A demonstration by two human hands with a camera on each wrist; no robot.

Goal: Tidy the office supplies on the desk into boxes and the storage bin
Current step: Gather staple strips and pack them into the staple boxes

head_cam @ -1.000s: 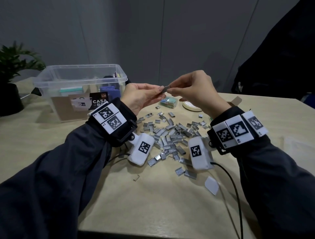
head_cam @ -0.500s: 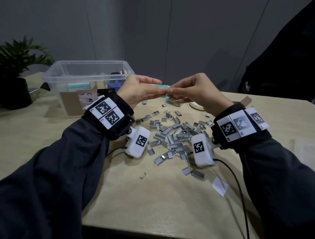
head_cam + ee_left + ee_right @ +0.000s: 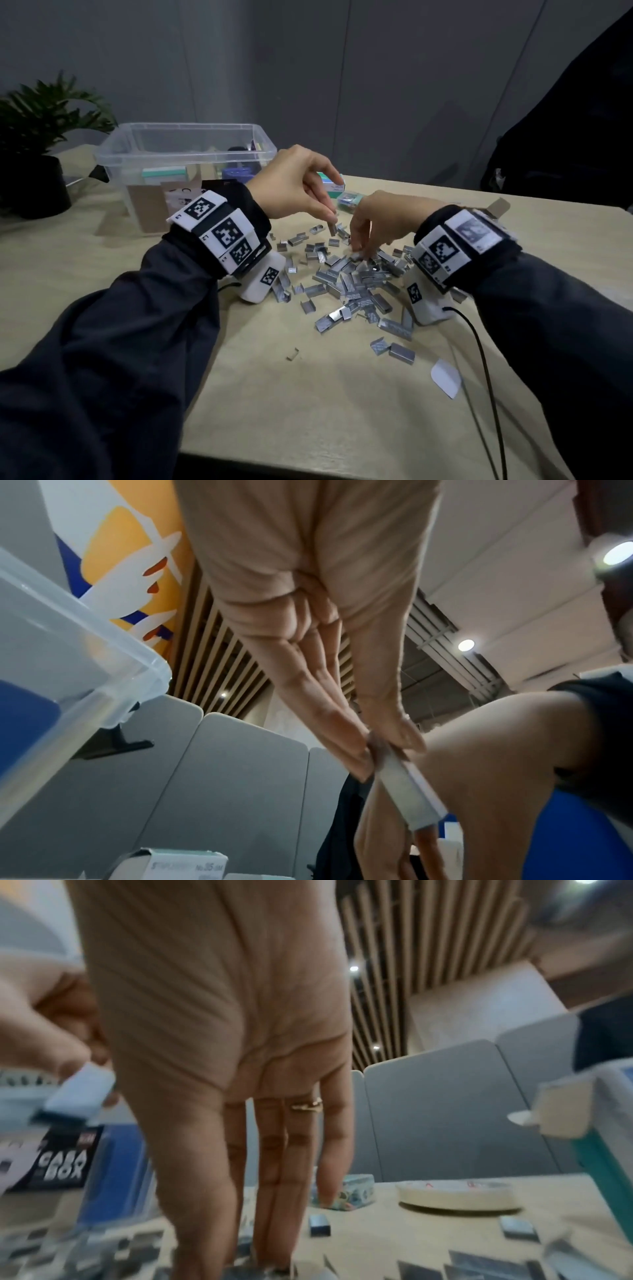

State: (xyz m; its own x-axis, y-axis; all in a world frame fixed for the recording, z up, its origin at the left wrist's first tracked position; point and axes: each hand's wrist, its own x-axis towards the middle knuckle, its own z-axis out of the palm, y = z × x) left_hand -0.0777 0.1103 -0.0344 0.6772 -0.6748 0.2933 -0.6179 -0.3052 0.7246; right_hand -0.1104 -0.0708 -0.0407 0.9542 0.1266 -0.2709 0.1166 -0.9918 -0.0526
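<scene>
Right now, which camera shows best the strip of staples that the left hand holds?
The left wrist view: the staple strip fills the frame, pinched by the left hand. The head view shows it small; the right wrist view shows it blurred at the edge.

Silver staple strips [image 3: 356, 284] lie scattered mid-desk (dozens, loose), one strip [image 3: 332, 228] hanging upright at their twelve o'clock; clear storage bin [image 3: 185, 137] sits at ten o'clock, partly filled.

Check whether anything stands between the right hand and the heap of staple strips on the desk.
Nothing visible does: the right hand reaches straight down with its fingertips already in the staple strips.
</scene>
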